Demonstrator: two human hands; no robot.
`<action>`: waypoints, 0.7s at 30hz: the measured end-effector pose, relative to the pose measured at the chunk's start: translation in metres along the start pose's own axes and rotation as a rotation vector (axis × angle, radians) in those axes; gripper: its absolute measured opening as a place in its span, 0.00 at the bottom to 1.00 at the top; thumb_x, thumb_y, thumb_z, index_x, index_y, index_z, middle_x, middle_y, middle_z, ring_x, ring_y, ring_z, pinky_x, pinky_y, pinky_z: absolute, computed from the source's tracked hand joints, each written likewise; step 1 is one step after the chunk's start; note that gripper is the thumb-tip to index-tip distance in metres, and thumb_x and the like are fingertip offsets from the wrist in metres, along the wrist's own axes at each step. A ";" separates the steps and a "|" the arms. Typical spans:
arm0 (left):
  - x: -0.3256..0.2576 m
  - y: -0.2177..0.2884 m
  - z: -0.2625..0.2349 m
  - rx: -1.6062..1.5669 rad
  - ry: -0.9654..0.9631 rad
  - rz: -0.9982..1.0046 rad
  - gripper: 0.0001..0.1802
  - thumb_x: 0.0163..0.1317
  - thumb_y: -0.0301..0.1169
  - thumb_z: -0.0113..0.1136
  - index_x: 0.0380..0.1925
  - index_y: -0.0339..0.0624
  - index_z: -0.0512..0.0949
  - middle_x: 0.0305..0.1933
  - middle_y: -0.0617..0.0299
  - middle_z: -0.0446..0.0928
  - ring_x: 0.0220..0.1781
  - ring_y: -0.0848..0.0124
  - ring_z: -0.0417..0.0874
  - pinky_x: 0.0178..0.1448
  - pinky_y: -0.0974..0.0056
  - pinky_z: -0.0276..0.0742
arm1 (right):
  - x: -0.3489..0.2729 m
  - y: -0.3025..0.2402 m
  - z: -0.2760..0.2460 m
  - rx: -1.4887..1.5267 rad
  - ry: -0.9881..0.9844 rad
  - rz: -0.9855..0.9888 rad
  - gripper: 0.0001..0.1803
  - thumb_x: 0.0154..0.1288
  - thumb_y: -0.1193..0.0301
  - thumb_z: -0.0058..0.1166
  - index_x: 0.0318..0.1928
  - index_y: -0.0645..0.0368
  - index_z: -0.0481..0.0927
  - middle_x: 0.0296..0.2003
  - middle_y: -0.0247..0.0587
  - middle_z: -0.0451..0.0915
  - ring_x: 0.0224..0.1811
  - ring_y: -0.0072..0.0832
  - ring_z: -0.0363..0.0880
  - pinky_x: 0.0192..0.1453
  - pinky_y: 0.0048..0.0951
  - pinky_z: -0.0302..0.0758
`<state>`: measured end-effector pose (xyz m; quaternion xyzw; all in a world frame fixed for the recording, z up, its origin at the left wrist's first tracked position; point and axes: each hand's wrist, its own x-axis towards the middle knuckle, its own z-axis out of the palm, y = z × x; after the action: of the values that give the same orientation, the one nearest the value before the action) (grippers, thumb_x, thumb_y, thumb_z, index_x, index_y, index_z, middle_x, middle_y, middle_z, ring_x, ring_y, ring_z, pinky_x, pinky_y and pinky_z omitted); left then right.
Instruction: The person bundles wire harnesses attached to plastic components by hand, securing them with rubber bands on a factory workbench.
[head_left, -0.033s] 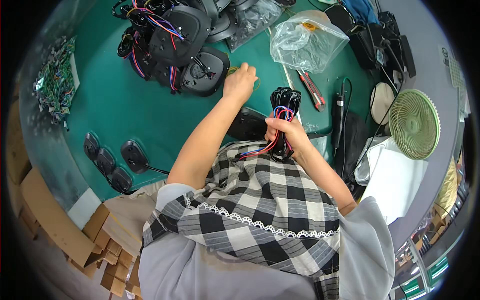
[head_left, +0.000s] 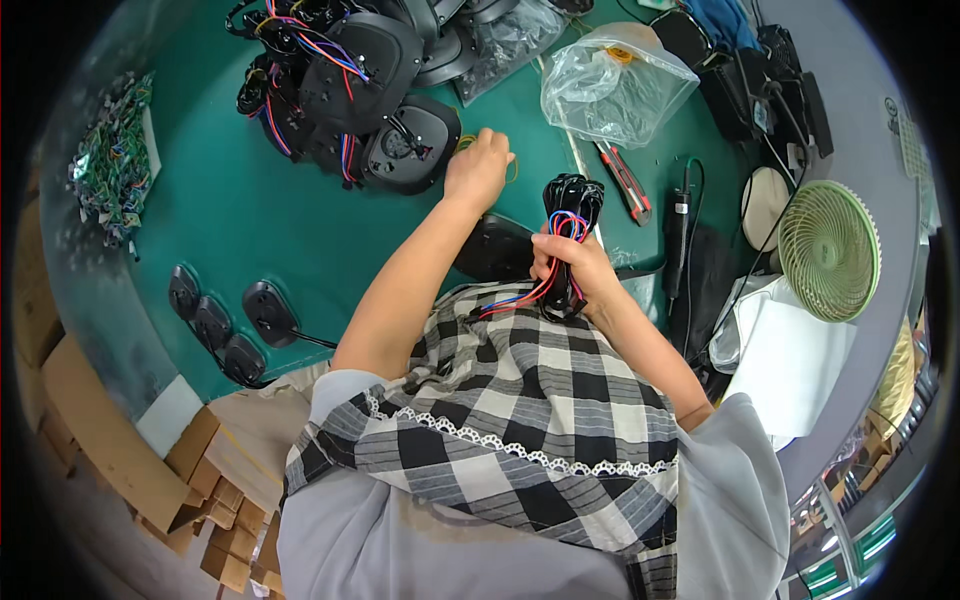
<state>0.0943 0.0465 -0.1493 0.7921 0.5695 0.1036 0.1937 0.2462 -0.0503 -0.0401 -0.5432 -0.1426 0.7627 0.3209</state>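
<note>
My right hand [head_left: 567, 262] grips a bundle of black parts with red, blue and black wires [head_left: 572, 200], held upright just above my checked apron. My left hand [head_left: 478, 168] is stretched forward onto the green table [head_left: 250, 210], its fingers curled on a thin yellow rubber band [head_left: 510, 172]. This hand lies next to a black oval housing [head_left: 405, 150]. Another dark oval part [head_left: 495, 248] lies between my two forearms.
A pile of black oval housings with coloured wires [head_left: 340, 70] sits at the back. To the right lie a clear plastic bag [head_left: 615, 80], a red utility knife [head_left: 625, 182], a black corded tool [head_left: 683, 215] and a green fan [head_left: 828, 250]. Three black parts [head_left: 215, 322] and circuit boards [head_left: 110, 160] lie left.
</note>
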 end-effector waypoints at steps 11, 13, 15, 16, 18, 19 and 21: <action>-0.066 0.030 -0.089 -0.905 0.127 -0.167 0.07 0.60 0.26 0.58 0.34 0.38 0.70 0.28 0.55 0.79 0.30 0.59 0.82 0.33 0.59 0.74 | 0.015 -0.021 0.025 -0.040 -0.113 0.017 0.22 0.56 0.69 0.63 0.50 0.63 0.76 0.27 0.37 0.79 0.26 0.24 0.80 0.30 0.24 0.78; -0.071 0.035 -0.099 -0.638 0.184 -0.165 0.07 0.57 0.26 0.60 0.32 0.40 0.71 0.27 0.59 0.78 0.30 0.59 0.81 0.33 0.58 0.74 | 0.012 -0.024 0.036 -0.029 -0.117 0.011 0.20 0.56 0.69 0.64 0.48 0.63 0.76 0.28 0.37 0.80 0.27 0.24 0.81 0.31 0.25 0.79; -0.075 0.036 -0.103 -0.523 0.260 -0.106 0.07 0.55 0.26 0.61 0.30 0.42 0.71 0.26 0.61 0.77 0.30 0.60 0.80 0.32 0.58 0.74 | 0.013 -0.022 0.040 -0.042 -0.083 -0.006 0.17 0.56 0.69 0.64 0.45 0.63 0.78 0.31 0.37 0.80 0.28 0.24 0.81 0.32 0.25 0.80; -0.077 0.036 -0.105 -0.409 0.329 -0.040 0.07 0.53 0.26 0.61 0.29 0.44 0.71 0.25 0.63 0.76 0.29 0.61 0.79 0.31 0.57 0.73 | 0.014 -0.022 0.041 -0.045 -0.088 -0.003 0.17 0.56 0.69 0.64 0.45 0.63 0.78 0.31 0.37 0.80 0.28 0.24 0.81 0.32 0.25 0.80; -0.081 0.033 -0.106 -0.348 0.379 -0.006 0.07 0.53 0.27 0.62 0.28 0.45 0.73 0.24 0.65 0.75 0.28 0.63 0.77 0.30 0.59 0.72 | 0.014 -0.024 0.045 -0.040 -0.036 -0.005 0.14 0.56 0.70 0.63 0.42 0.63 0.79 0.33 0.38 0.81 0.28 0.24 0.81 0.32 0.25 0.80; -0.083 0.031 -0.107 -0.288 0.425 0.033 0.07 0.52 0.28 0.64 0.27 0.46 0.74 0.23 0.67 0.74 0.26 0.65 0.76 0.29 0.61 0.71 | 0.015 -0.023 0.045 -0.036 -0.060 -0.010 0.13 0.56 0.70 0.63 0.40 0.63 0.80 0.34 0.39 0.82 0.28 0.24 0.81 0.32 0.26 0.80; -0.089 0.027 -0.109 -0.274 0.431 0.013 0.07 0.52 0.28 0.64 0.26 0.46 0.74 0.23 0.67 0.74 0.26 0.65 0.76 0.30 0.60 0.71 | 0.014 -0.022 0.047 -0.060 -0.054 -0.021 0.13 0.57 0.70 0.62 0.40 0.62 0.78 0.33 0.40 0.82 0.28 0.24 0.82 0.29 0.25 0.81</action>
<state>0.0468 -0.0241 -0.0343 0.7218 0.5733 0.3474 0.1725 0.2078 -0.0190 -0.0204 -0.5303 -0.1797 0.7690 0.3083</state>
